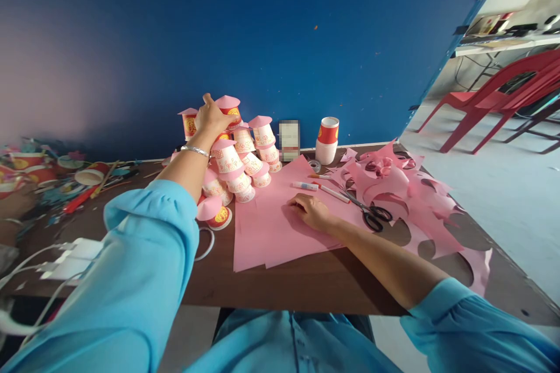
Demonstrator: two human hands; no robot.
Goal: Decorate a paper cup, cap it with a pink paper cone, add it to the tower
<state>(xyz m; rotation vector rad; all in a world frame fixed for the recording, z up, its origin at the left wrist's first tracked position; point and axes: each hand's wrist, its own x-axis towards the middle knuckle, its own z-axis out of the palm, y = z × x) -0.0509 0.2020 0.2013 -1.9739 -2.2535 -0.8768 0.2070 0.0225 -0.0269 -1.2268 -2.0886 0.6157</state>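
Note:
My left hand (pixel 210 119) reaches to the back of a stack of small paper cups with pink cone tops. Its thumb lies across the front of a red paper cup with a pink cone (pixel 228 103); its other fingers are partly hidden. Below stand several white patterned cups with pink cones (pixel 228 158). A red cup with a cone (pixel 219 218) leans over at the stack's front. My right hand (pixel 311 211) rests with curled fingers on pink paper sheets (pixel 266 233), and nothing shows in it. Just beyond it lie a glue tube (pixel 305 186), a red-and-white pen (pixel 335 193) and black-handled scissors (pixel 371 215).
Pink paper offcuts (pixel 398 186) cover the table's right side. Nested cups (pixel 328 140) stand by the blue wall (pixel 280 29). A tape ring (pixel 212 245) and a white power adapter (pixel 74 259) lie leftward. Another person's hand (pixel 20 204) is near cluttered craft pieces at far left.

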